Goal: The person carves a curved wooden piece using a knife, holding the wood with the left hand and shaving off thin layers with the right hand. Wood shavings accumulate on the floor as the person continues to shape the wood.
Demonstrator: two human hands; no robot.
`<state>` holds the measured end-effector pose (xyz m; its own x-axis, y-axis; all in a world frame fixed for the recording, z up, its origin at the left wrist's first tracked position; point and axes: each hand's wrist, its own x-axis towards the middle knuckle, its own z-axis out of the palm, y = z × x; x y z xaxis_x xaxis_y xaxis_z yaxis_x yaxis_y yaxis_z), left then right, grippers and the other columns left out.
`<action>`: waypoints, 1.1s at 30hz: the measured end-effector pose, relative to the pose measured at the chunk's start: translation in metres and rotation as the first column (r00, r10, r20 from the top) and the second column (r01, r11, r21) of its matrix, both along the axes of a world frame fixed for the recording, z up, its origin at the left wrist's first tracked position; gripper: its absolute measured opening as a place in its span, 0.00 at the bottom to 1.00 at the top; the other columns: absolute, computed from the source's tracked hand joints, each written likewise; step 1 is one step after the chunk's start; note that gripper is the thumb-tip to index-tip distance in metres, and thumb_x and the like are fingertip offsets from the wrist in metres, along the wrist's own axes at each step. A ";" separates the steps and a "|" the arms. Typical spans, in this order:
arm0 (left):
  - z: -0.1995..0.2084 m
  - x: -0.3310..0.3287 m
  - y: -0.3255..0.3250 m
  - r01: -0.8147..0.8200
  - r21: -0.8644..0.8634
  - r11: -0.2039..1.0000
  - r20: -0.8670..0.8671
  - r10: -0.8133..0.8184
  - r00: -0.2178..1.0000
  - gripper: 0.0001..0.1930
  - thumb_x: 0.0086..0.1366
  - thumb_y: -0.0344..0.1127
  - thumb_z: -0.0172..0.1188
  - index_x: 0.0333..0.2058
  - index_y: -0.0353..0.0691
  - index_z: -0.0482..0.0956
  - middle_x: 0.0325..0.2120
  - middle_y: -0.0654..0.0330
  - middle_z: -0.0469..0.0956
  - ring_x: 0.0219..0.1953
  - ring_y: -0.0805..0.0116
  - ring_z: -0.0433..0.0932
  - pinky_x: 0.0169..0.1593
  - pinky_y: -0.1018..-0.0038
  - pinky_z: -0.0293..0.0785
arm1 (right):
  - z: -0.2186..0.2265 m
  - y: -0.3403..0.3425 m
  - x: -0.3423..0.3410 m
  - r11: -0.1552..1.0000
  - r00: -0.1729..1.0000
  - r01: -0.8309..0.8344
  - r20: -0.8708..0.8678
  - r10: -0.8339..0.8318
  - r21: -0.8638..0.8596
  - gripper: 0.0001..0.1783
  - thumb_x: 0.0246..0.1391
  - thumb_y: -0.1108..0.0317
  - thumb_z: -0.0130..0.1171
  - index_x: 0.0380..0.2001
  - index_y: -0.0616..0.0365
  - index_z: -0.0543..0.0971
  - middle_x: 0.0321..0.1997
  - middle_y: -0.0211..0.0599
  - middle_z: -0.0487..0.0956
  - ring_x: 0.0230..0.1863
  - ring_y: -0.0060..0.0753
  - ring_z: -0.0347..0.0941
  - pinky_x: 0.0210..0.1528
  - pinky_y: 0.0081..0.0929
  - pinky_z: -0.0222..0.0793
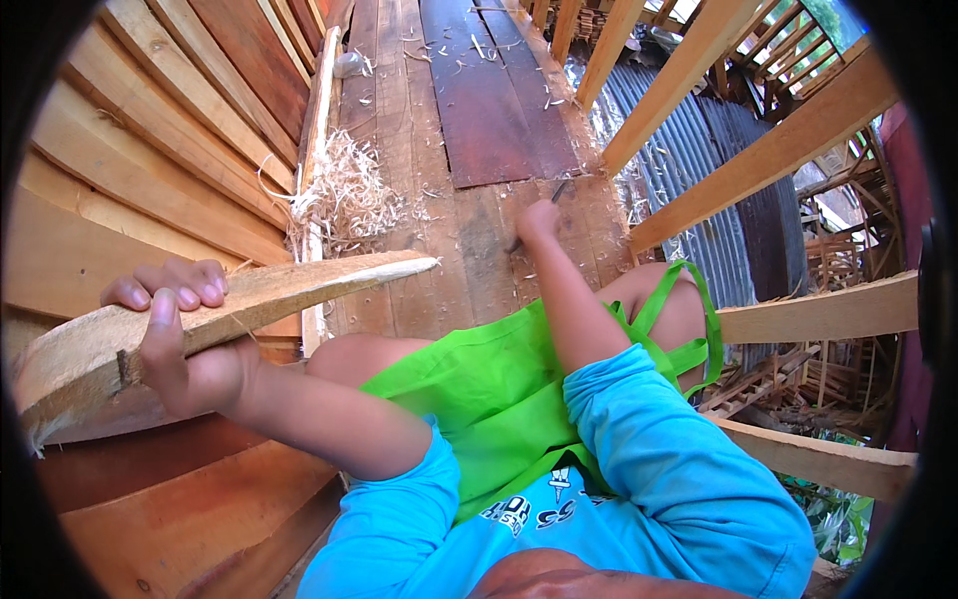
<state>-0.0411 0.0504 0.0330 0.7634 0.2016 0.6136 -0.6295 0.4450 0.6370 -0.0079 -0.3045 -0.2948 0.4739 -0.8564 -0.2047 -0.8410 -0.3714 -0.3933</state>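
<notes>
"State of the left hand?"
"My left hand (174, 349) is clamped around the long, curved, pale-brown wooden board (269, 288) at my left side."
"And the right?"
"My right hand (539, 222) is closed around a thin, dark tool (560, 190) over the brown plank floor (479, 265), right of pale, curly wood shavings (349, 195)."

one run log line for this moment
left hand: grips curved wooden piece | right hand: closed around thin dark object | wood shavings: heaped on plank floor
</notes>
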 end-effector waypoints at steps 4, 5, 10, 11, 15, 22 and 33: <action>-0.004 -0.004 0.007 0.005 0.011 1.000 -0.009 -0.005 1.000 0.08 0.53 0.31 0.51 0.32 0.42 0.64 0.21 0.61 0.63 0.23 0.71 0.63 0.32 0.71 0.63 | 0.018 0.074 -0.001 0.807 0.813 -0.582 0.046 0.580 0.099 0.15 0.46 0.65 0.58 0.34 0.66 0.81 0.34 0.56 0.80 0.41 0.51 0.78 0.42 0.36 0.74; -0.002 -0.005 0.007 0.019 0.010 1.000 -0.005 -0.019 1.000 0.08 0.53 0.31 0.51 0.31 0.43 0.64 0.21 0.62 0.63 0.23 0.71 0.63 0.32 0.71 0.63 | 0.024 0.088 0.002 0.711 0.724 -0.690 0.144 0.675 0.135 0.14 0.46 0.66 0.57 0.35 0.64 0.81 0.34 0.57 0.80 0.40 0.53 0.78 0.41 0.38 0.73; 0.002 -0.012 0.016 0.041 0.028 0.999 0.005 -0.042 0.999 0.08 0.52 0.31 0.52 0.31 0.43 0.64 0.21 0.62 0.62 0.23 0.72 0.62 0.32 0.72 0.62 | 0.035 0.105 -0.002 0.820 0.735 -0.562 0.520 0.435 0.107 0.11 0.46 0.67 0.54 0.34 0.59 0.79 0.33 0.56 0.79 0.36 0.56 0.77 0.39 0.42 0.72; 0.003 -0.013 0.014 0.054 0.025 0.998 0.011 -0.054 0.998 0.08 0.52 0.31 0.52 0.31 0.43 0.64 0.21 0.62 0.62 0.23 0.72 0.62 0.32 0.72 0.62 | 0.026 0.094 -0.002 0.890 0.786 -0.448 0.511 0.348 0.083 0.11 0.46 0.67 0.54 0.33 0.59 0.79 0.33 0.56 0.79 0.36 0.56 0.77 0.39 0.42 0.72; 0.004 -0.015 0.018 0.030 0.030 0.999 0.016 -0.030 0.999 0.08 0.51 0.31 0.52 0.31 0.43 0.64 0.21 0.62 0.62 0.23 0.72 0.62 0.32 0.72 0.62 | 0.006 0.091 -0.005 0.985 0.930 -0.170 0.329 0.162 -0.004 0.13 0.45 0.67 0.55 0.35 0.59 0.79 0.33 0.56 0.79 0.37 0.55 0.77 0.39 0.42 0.72; 0.004 -0.012 0.013 -0.019 0.001 1.000 0.010 0.019 1.000 0.11 0.49 0.31 0.51 0.33 0.42 0.63 0.18 0.61 0.62 0.19 0.72 0.62 0.29 0.72 0.63 | 0.001 0.133 0.006 0.538 0.504 -0.830 0.615 0.606 0.150 0.12 0.54 0.65 0.55 0.36 0.63 0.78 0.30 0.52 0.79 0.27 0.44 0.74 0.32 0.34 0.69; 0.002 -0.009 0.017 0.015 0.059 0.998 0.011 -0.016 1.000 0.09 0.52 0.33 0.51 0.33 0.43 0.64 0.21 0.60 0.62 0.23 0.71 0.62 0.33 0.71 0.62 | 0.014 0.126 0.019 0.615 0.595 -0.768 0.559 0.578 0.182 0.11 0.46 0.68 0.56 0.27 0.68 0.77 0.26 0.56 0.77 0.29 0.52 0.76 0.34 0.39 0.71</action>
